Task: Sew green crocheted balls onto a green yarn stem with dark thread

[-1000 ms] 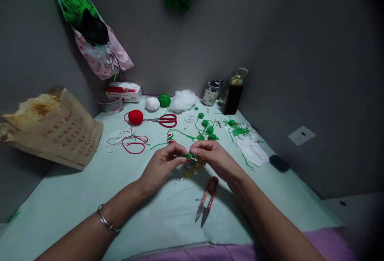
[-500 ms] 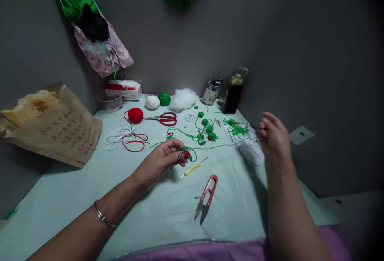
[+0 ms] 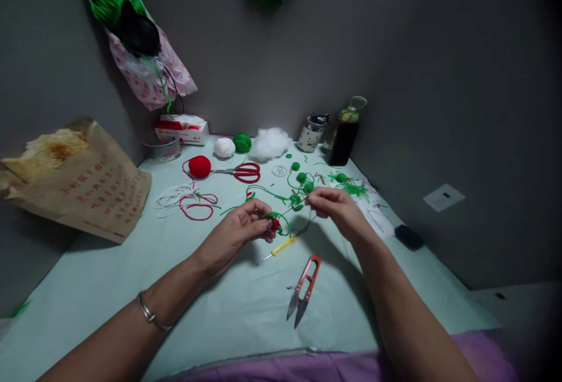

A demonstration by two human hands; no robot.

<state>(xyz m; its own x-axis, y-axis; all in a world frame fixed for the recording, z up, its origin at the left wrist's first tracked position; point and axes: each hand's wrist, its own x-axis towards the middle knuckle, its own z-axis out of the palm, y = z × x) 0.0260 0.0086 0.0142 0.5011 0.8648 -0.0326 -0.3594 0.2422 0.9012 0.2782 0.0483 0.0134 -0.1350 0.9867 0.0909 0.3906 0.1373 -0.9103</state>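
My left hand (image 3: 246, 222) is closed around a small red-and-green yarn piece (image 3: 275, 225), partly hidden by the fingers, with green strands looping out of it. My right hand (image 3: 331, 203) pinches a dark thread (image 3: 287, 213) that runs to that piece. A slack loop of the thread hangs below the right fingers; whether a needle is in the pinch is too small to make out. Just under the hands lies a yellow-handled crochet hook (image 3: 283, 246). Nearer the front are orange thread snips (image 3: 304, 289), blades pointing forward to me.
Red-handled scissors (image 3: 246, 173), a red yarn ball (image 3: 199, 166), a white yarn ball (image 3: 224, 147), a green yarn ball (image 3: 242, 142) and white stuffing (image 3: 270, 143) lie farther back. Green yarn pieces (image 3: 301, 177) are behind my hands. A paper bag (image 3: 100, 194) stands left, a bottle (image 3: 345, 139) at back right.
My right hand has come back from the far right to near my left hand. The thread, stretched out before, now has a slack loop. A dark object at the right is uncovered.
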